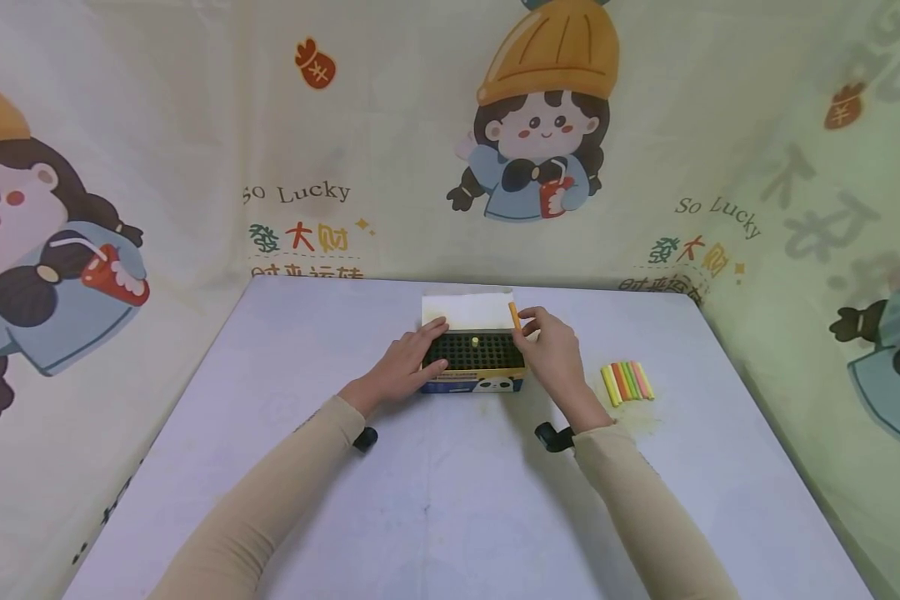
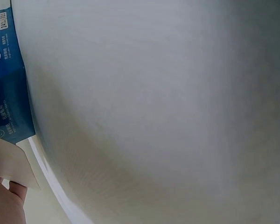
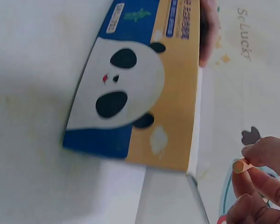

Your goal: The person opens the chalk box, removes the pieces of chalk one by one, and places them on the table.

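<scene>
My right hand (image 1: pixel 556 351) pinches an orange chalk stick (image 1: pixel 515 317) between thumb and fingertips, above the right end of an open chalk box (image 1: pixel 472 382). In the right wrist view the orange chalk (image 3: pixel 239 166) points its round end toward the camera. Inside the box is a dark rack (image 1: pixel 461 354) full of holes, with one pale yellow chalk (image 1: pixel 476 342) standing in it. My left hand (image 1: pixel 405 360) rests on the box's left end, fingers spread, thumb near the front edge. The raised white lid (image 1: pixel 468 312) stands behind the rack.
To the right of the box, several chalk sticks (image 1: pixel 627 382) in yellow, orange, green and pink lie side by side on the white table (image 1: pixel 435 492). A printed curtain (image 1: pixel 405 150) hangs behind the table's far edge.
</scene>
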The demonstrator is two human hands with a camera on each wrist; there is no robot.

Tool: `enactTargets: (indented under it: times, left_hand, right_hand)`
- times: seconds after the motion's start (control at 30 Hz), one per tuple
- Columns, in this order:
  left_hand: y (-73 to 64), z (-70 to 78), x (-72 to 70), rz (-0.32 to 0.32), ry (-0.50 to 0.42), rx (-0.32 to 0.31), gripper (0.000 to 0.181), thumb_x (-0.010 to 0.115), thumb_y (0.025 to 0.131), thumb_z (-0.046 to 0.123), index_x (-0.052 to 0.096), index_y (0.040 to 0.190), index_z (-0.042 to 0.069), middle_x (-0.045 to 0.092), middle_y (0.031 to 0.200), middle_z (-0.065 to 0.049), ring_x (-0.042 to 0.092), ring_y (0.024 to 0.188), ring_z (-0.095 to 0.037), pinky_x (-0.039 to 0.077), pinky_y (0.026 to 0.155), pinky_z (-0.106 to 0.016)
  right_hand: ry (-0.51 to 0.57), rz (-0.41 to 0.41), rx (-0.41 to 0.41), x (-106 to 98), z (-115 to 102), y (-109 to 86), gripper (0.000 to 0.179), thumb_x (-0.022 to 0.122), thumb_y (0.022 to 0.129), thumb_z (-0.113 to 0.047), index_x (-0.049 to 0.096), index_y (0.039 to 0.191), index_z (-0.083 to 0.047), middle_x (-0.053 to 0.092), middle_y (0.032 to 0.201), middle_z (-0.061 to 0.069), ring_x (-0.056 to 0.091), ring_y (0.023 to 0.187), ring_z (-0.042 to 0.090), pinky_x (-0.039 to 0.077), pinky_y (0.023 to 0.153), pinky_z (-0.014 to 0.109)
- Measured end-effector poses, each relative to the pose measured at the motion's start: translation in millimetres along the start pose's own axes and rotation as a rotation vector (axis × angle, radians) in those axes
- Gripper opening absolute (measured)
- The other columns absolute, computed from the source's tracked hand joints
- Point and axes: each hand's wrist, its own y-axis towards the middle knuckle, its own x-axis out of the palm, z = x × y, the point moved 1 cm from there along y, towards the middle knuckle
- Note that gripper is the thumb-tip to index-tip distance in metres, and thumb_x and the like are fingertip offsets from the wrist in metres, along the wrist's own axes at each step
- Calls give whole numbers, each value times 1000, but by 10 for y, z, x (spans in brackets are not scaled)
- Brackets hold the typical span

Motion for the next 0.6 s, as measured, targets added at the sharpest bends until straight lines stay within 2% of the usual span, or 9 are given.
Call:
enactTargets:
  times: [0.13,0.4,0.6]
  left_hand:
    - [7,1,5,-6,0,-6,71,43,109,51,17,168,20,12,175,3,32,151,-38,30,114,-66]
    - [13,-5,35,-14,-6,-7,71,42,110,52,16,168,21,10,175,4,31,152,-37,28,115,-66]
    - [12,-1,15,-15,-8,-17,71,43,110,52,16,168,23,10,175,5,31,152,-37,28,116,-66]
  right_hand:
    - [11,10,31,-66,114,-11,33,69,99,-23,65,129,-11,73,98,10,55,58,18,44,51,30]
    - [14,58,95,-192,441,-106,41,66,99,-20,62,139,-13,71,98,13,65,83,27,49,60,31]
    - [32,110,108,-271,724,-181,42,63,99,-20,60,140,-8,72,97,15,67,86,31,47,65,32]
